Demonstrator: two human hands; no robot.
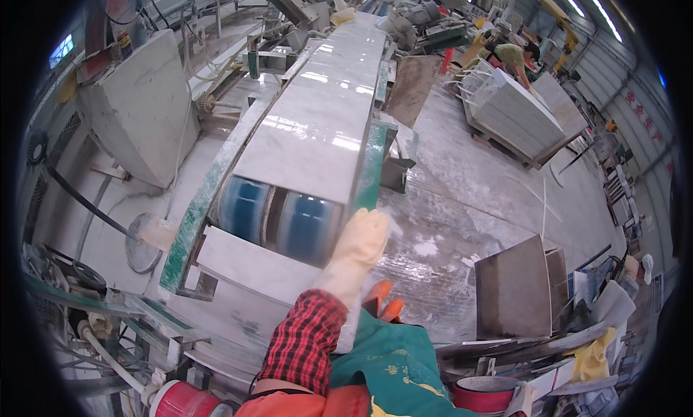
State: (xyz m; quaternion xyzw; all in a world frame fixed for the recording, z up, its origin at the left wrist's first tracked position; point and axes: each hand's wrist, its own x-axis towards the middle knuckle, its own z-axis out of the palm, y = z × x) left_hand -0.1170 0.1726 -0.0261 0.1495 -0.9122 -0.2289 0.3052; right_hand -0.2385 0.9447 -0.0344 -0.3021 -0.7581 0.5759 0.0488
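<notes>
- Marble slab, long, white and grey-veined with a polished, glossy face, lies flat on the green-framed conveyor line, its near end just past the two blue rollers at the line's end.
- Its long axis runs straight away from the person, from that near end up toward the far machines, and the short near edge faces the body.
- Right hand, in a cream rubber glove with a red checked sleeve behind it, reaches forward and rests at the slab's near right corner, against the green side rail.
- That glove looks loosely spread, fingers extended, laid on the corner rather than wrapped round anything; I judge it is there to steady or meet the stone as it sits over the rollers.
- Left hand is nowhere in view, so nothing can be said of it.
- A bare pale stone plate sits just below the rollers, at the line's near end.
- Green apron fills the lower middle, and the orange boot toes show on the wet grey floor.
- Off to the right, well apart, stacked grey slabs stand on a pallet, with another person bent over them.
</notes>
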